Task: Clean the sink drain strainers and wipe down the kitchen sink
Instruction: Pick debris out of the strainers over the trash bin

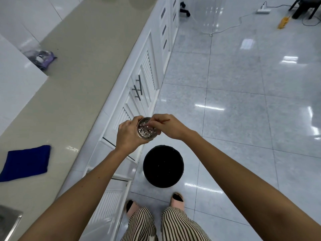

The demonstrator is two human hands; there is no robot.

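My left hand (127, 134) grips a round metal drain strainer (146, 130) with many small holes, its open side turned toward me. My right hand (167, 126) pinches a thin stick, its tip inside the strainer bowl. Both hands are held out above the floor, just beyond a black round bin (163, 166). A corner of the steel sink (8, 223) shows at the bottom left. A folded blue cloth (26, 162) lies on the beige countertop (78, 75).
White louvred cabinet doors (144, 80) with dark bar handles run under the counter. A purple-and-clear bag (41, 58) lies by the wall tiles. The glossy tiled floor (243, 101) stretches right, with a white cable (225, 28) and yellow tool far off.
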